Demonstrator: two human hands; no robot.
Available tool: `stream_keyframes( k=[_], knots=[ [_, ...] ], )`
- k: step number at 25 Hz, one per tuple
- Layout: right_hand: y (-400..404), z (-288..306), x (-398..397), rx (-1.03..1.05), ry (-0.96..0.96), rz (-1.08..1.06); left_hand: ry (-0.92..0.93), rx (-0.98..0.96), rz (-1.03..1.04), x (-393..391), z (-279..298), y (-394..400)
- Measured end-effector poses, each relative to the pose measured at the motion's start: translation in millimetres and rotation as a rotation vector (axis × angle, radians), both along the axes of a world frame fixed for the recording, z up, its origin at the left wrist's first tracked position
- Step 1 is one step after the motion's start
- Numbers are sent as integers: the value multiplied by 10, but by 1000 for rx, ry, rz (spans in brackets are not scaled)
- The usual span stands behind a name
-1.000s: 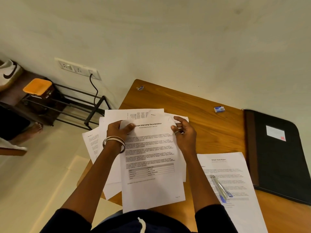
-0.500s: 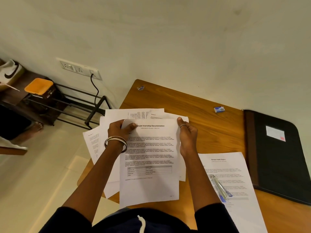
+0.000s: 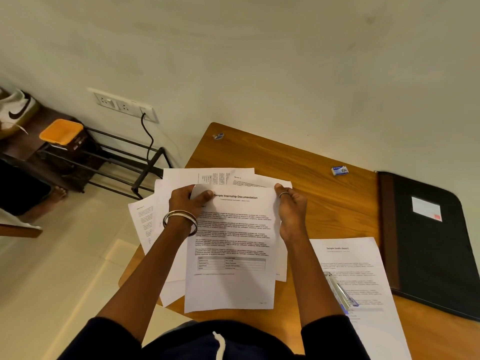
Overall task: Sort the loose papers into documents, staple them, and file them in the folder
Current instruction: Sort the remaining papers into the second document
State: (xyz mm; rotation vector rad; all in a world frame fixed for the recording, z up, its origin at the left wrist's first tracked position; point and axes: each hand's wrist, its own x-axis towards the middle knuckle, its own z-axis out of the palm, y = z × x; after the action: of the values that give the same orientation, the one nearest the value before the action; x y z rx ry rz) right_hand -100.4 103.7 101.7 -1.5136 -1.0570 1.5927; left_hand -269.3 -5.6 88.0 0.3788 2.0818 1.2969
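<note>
I am pinching the top sheet (image 3: 231,245) at both upper corners, left hand (image 3: 188,201) curling one, right hand (image 3: 291,209) probably gripping the edge, over the pile (image 3: 176,185) on the table (image 3: 324,201); it is behaving light and floppy.

1. The top sheet (image 3: 231,245) has slid a little toward the person. Its bottom edge now sits closer to the body than it did a second ago.
2. The right hand (image 3: 292,211) used to lie on the top of the sheet with its fingers curled over the edge. Now it has moved out to the right edge and holds the sheet from the side.
3. The left hand (image 3: 188,203) has bent the top left corner of the sheet more. The corner now curls up over the thumb.
4. The sheet looks straighter now, with its sides lined up between the two hands.
</note>
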Motion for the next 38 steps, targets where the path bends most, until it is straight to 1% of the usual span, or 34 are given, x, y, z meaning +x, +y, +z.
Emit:
stream_keyframes(
  k=[5,7,10,15,19,21,22,25,26,28,30,31,32,34,36,38],
  knots=[
    [14,37,11,-36,33,67,-29,15,6,15,10,22],
    [15,38,18,-19,26,85,-28,18,3,9,15,21],
    [30,40,35,-35,41,30,-51,31,6,24,26,28],
    [88,-50,145,-144,87,4,-78,41,45,12,25,26],
    [122,-104,197,-84,110,-46,-79,27,69,-9,40,12],
    [130,-114,194,-69,143,-18,-74,23,66,-10,39,9],
    [131,-123,191,-51,135,25,-73,20,62,-9,40,10],
    [111,-199,171,37,22,203,-64,17,42,10,71,13],
    [96,-226,162,56,3,224,-65,18,36,15,79,13],
    [63,-252,132,98,-37,180,-65,16,27,17,92,10],
    [71,-280,99,137,-143,113,-66,20,18,11,100,6],
    [75,-286,86,125,-163,101,-72,25,9,9,105,1],
    [70,-282,75,76,-145,98,-79,31,-5,11,115,-3],
    [88,-292,63,-31,-33,80,-91,39,-31,14,136,-14],
    [95,-252,74,-34,43,55,-99,44,-27,17,139,-23],
    [74,-177,64,-41,74,18,-103,46,0,14,130,-22]
  ],
)
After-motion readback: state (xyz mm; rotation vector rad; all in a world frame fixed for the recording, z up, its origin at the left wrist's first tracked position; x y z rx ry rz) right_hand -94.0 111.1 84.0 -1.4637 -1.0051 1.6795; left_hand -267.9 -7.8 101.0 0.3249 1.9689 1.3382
